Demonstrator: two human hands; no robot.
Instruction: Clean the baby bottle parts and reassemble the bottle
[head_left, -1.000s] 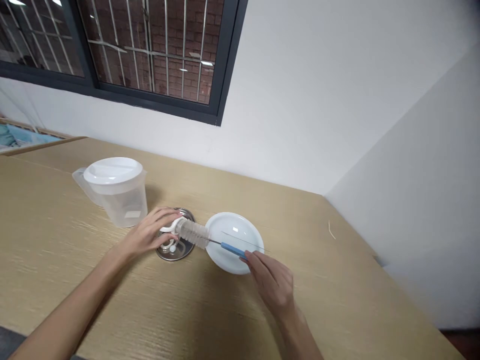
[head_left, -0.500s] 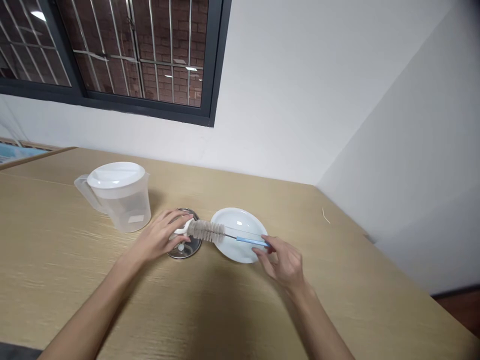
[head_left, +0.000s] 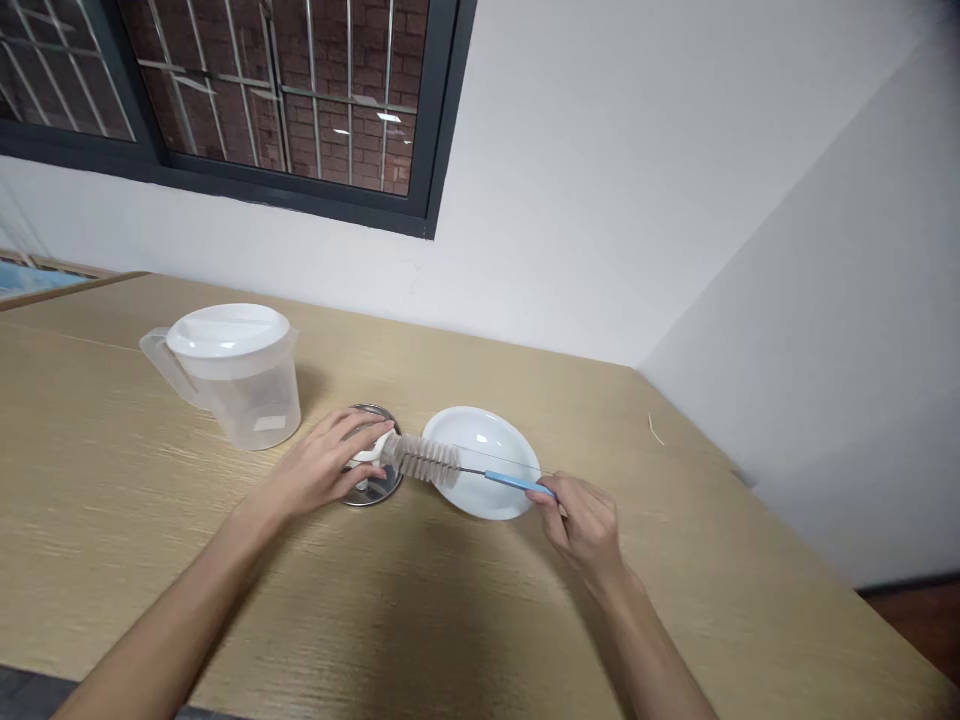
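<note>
My right hand (head_left: 583,522) is closed around the blue handle of a bottle brush (head_left: 427,459) with pale bristles. The brush lies nearly level above the table, its handle crossing over a white oval bowl (head_left: 517,440). At the bristle end, my left hand (head_left: 330,460) curls its fingers around a white curved piece (head_left: 369,453); whether this belongs to the brush I cannot tell. A thin line runs from the bristles to my right fingers. Beneath my left hand sits a round shiny metal lid (head_left: 379,492), partly covered.
A translucent pitcher (head_left: 251,385) with a white lid stands at the left. A short pale strand (head_left: 655,430) lies on the wooden table (head_left: 330,620) at the right. Behind are a white wall (head_left: 540,250) and a barred window (head_left: 292,100).
My right hand has shifted slightly right along with the brush handle, its fingers wrapped more fully around it. The bristles sit a little further right. The view has tilted slightly.
</note>
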